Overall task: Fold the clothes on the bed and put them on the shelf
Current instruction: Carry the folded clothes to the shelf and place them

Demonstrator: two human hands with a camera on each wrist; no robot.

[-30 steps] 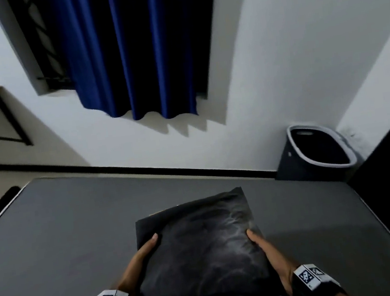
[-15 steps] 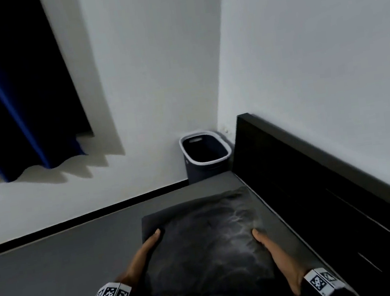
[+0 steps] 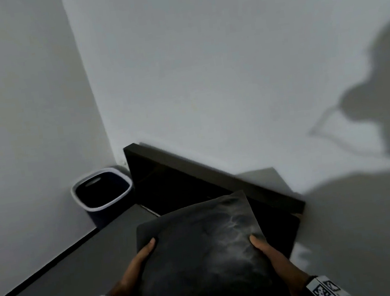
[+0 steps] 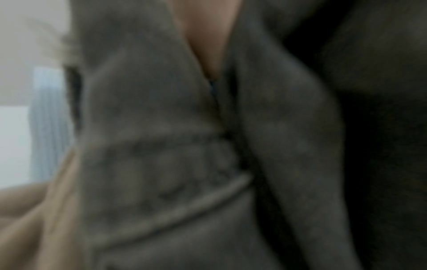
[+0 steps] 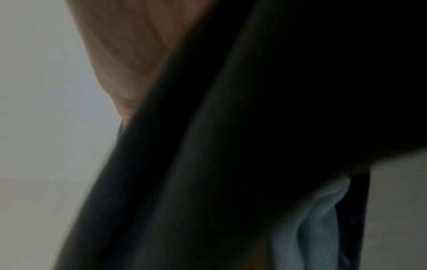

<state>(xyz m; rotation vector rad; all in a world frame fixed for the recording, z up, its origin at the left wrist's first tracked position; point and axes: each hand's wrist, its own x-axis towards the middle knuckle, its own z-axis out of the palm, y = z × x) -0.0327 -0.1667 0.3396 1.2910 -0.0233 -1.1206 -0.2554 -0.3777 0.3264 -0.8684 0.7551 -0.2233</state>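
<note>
Head view: the left hand [image 3: 140, 263] and right hand [image 3: 274, 259] are clasping the folded dark garment [image 3: 201, 252] by its sides, lifted above the bed [image 3: 59, 292] — carrying step; next, finding the unseen shelf.

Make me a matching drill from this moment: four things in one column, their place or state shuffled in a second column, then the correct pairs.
Column one:
1. folded dark garment
2. laundry basket
3. headboard
4. left hand

Column two:
A. stands in the corner of the room, on the floor
B. runs along the wall, behind the bundle
C. held between both hands, above the bed
D. thumb on top of the bundle's left edge

Pairs: 1-C, 2-A, 3-B, 4-D
</note>
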